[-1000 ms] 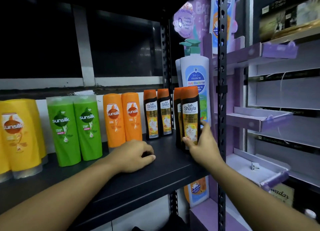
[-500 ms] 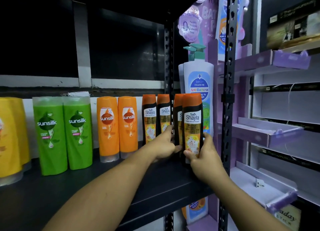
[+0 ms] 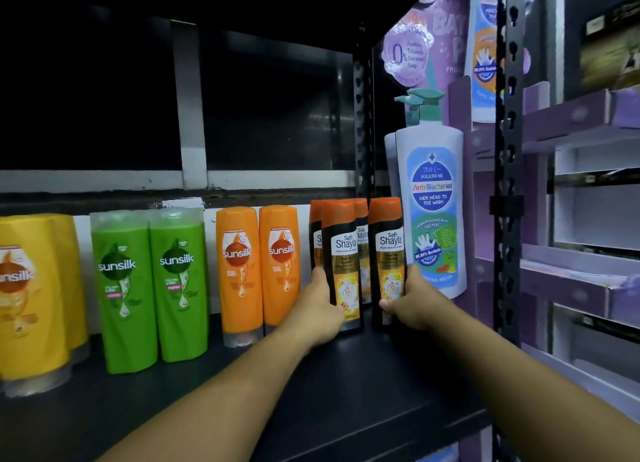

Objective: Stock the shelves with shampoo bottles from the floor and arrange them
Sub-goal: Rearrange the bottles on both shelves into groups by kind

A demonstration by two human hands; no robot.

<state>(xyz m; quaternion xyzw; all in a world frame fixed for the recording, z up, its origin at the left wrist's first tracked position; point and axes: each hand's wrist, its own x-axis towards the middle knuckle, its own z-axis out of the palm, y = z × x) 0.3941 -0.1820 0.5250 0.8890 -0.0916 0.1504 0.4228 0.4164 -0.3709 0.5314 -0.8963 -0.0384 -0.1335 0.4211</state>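
On the black shelf [image 3: 363, 392] stand several black Safi Shayla shampoo bottles with orange caps. My left hand [image 3: 320, 309] grips the front left Shayla bottle [image 3: 343, 250] at its lower left side. My right hand [image 3: 412, 304] grips the front right Shayla bottle [image 3: 388, 250] at its lower right side. Both bottles stand upright, a narrow gap between them. Two more Shayla bottles [image 3: 361, 226] show partly behind them. To the left are two orange Sunsilk bottles [image 3: 258, 267], two green Sunsilk bottles [image 3: 149, 288] and yellow Sunsilk bottles [image 3: 31, 295].
A tall white pump bottle [image 3: 433, 202] of kids wash stands right behind my right hand. A black perforated upright post [image 3: 507, 219] bounds the shelf on the right, with a purple cardboard display rack [image 3: 581, 281] beyond it. Bare shelf surface lies in front of the bottles.
My left hand left the shelf surface, reached the Shayla bottles and now grips one, which stands further forward and left. My right hand stays on the right bottle. The camera moved closer.
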